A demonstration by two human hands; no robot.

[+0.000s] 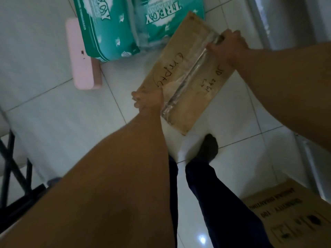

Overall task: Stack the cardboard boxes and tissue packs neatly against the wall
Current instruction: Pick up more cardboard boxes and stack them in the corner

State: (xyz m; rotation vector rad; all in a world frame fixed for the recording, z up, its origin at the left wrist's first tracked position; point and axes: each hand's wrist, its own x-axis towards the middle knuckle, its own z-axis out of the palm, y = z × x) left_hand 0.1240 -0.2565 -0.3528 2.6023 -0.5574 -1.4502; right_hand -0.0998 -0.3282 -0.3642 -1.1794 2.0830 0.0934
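Note:
A brown cardboard box (197,68) with handwriting and clear tape along its top seam hangs tilted above the white tiled floor. My left hand (149,100) grips its near left corner. My right hand (228,44) grips its far right edge at the end of the tape. Two green tissue packs (111,27) lie on the floor just beyond the box, the right one partly hidden by the box's far corner. A second printed cardboard box (293,213) stands at the lower right.
A pink flat object (80,56) lies on the floor left of the tissue packs. A black folding frame (16,176) stands at the left edge. A grey wall or door edge (286,20) runs along the right. My legs and a dark-socked foot (208,147) are below the box.

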